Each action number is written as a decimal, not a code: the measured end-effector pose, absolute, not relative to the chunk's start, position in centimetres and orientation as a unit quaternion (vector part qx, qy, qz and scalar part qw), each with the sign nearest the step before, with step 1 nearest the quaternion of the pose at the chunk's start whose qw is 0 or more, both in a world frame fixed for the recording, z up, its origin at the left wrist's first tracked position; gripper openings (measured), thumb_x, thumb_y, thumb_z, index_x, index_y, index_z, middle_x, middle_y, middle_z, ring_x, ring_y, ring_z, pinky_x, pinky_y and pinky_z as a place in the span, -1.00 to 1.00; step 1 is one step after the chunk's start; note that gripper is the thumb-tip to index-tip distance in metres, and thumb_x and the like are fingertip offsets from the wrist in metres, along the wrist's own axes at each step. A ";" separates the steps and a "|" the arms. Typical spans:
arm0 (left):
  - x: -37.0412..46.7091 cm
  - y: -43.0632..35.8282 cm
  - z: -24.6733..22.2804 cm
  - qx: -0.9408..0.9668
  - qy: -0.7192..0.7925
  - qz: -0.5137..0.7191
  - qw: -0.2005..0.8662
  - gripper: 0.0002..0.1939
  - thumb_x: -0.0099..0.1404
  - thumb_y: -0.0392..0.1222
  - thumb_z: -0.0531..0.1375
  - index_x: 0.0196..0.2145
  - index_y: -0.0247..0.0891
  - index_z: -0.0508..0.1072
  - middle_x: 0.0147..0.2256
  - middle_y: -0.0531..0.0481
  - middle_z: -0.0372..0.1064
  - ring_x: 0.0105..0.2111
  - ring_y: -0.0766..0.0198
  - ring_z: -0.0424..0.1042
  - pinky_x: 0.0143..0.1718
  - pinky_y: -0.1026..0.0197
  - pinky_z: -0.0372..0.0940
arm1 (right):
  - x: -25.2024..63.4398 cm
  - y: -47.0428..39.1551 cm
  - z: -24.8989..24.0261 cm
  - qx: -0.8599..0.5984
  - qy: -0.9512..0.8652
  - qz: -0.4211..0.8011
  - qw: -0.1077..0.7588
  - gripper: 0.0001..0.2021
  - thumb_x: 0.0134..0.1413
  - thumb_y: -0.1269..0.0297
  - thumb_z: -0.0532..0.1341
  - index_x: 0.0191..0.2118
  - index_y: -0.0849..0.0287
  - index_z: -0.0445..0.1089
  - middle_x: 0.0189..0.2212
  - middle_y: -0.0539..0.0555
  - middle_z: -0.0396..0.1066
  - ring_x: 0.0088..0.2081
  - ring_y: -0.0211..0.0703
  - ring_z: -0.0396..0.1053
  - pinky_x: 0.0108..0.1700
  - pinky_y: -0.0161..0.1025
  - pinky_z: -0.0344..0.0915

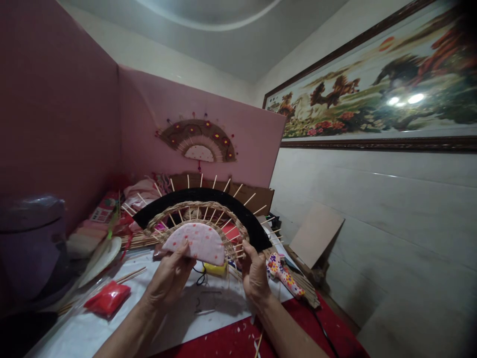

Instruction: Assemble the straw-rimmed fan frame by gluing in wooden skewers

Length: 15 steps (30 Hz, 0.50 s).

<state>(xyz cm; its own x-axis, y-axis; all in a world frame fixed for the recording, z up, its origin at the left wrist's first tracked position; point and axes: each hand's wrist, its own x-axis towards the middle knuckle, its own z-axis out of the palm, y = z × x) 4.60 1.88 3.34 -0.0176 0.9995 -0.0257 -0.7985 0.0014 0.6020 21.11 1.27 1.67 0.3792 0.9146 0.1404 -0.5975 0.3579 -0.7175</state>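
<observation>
Both hands hold up a half-round handmade fan (196,241) above the table. Its base is a pale pink half-disc with red dots, ringed by braided straw and a wide black band. Thin wooden sticks fan out past the band's outer edge. My left hand (171,271) is closed on the lower left of the pink half-disc, thumb on the front. My right hand (256,276) grips the right end of the braided straw, below the black band. The fingers behind the fan are hidden. Below the pink base hangs a black cord (201,273).
A red packet (107,298) lies on the white sheet (186,325) at left. A flower-patterned glue gun (285,276) lies right of my right hand. Red cloth (298,328) covers the front edge. A finished fan (201,139) hangs on the pink board behind. Bundled sticks and fabric crowd the back.
</observation>
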 end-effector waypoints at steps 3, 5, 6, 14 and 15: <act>4.5 1.8 3.3 0.229 0.232 0.669 0.668 -0.81 0.22 -0.45 0.09 -0.24 -0.37 0.45 -0.27 -0.13 0.49 -0.29 0.31 0.48 -0.29 0.32 0.43 | 21.3 1.4 1.5 -0.272 -0.254 0.506 0.778 -0.72 -0.22 0.17 0.38 -0.37 0.18 0.37 -0.58 -0.10 0.34 -0.63 -0.38 0.21 -0.67 -0.44 0.05; 4.5 1.8 3.2 0.236 0.233 0.665 0.669 -0.80 0.21 -0.45 0.10 -0.23 -0.36 0.46 -0.28 -0.11 0.49 -0.29 0.31 0.48 -0.28 0.31 0.44 | 21.4 1.6 1.5 -0.267 -0.248 0.501 0.785 -0.71 -0.21 0.14 0.37 -0.36 0.16 0.36 -0.58 -0.11 0.33 -0.64 -0.39 0.19 -0.69 -0.45 0.04; 4.5 1.8 3.1 0.237 0.233 0.665 0.669 -0.80 0.20 -0.46 0.11 -0.24 -0.35 0.46 -0.29 -0.10 0.49 -0.31 0.31 0.48 -0.29 0.31 0.44 | 21.5 1.7 1.5 -0.271 -0.249 0.498 0.786 -0.70 -0.21 0.13 0.37 -0.35 0.16 0.35 -0.58 -0.11 0.33 -0.65 -0.40 0.19 -0.69 -0.46 0.04; 4.6 1.8 2.8 0.233 0.238 0.661 0.672 -0.85 0.16 -0.46 0.15 -0.31 -0.34 0.45 -0.34 -0.08 0.48 -0.36 0.32 0.48 -0.32 0.32 0.44 | 21.6 2.0 1.6 -0.310 -0.237 0.473 0.790 -0.73 -0.33 0.25 0.41 -0.48 0.19 0.34 -0.61 -0.12 0.32 -0.66 -0.42 0.19 -0.71 -0.46 0.06; 4.6 1.9 2.8 0.232 0.237 0.662 0.672 -0.85 0.16 -0.46 0.15 -0.31 -0.34 0.45 -0.34 -0.09 0.48 -0.36 0.32 0.48 -0.33 0.32 0.44 | 21.6 1.9 1.6 -0.309 -0.234 0.477 0.789 -0.74 -0.32 0.26 0.41 -0.48 0.19 0.34 -0.62 -0.12 0.32 -0.67 -0.43 0.19 -0.71 -0.47 0.07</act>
<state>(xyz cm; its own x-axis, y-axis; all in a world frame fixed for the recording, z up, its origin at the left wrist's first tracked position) 4.65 1.87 2.78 0.0111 0.9999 -0.0104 -0.7798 0.0152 0.6258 21.63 1.94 1.59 0.4352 0.8973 0.0744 -0.6085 0.3540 -0.7103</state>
